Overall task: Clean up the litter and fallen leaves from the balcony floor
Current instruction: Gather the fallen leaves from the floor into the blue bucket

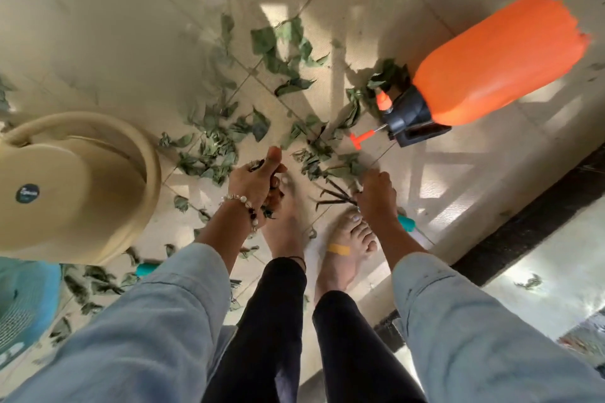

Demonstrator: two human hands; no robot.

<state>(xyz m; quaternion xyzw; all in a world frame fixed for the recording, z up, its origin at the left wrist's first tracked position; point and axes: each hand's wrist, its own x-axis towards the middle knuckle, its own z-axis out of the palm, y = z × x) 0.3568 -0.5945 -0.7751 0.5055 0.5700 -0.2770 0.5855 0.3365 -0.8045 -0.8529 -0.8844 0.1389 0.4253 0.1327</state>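
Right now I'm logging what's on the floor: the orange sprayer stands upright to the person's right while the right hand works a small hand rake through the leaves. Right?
Not quite: the head view shows the orange sprayer lying on its side, not upright. The rest holds: it is to the person's right, and the right hand holds a small hand rake among the leaves.

One label noted: a round dark sticker (27,193) on the upturned beige tub (82,186), left of the feet. It carries pale lettering, too blurred to read. No other text, numbers or signs legible.
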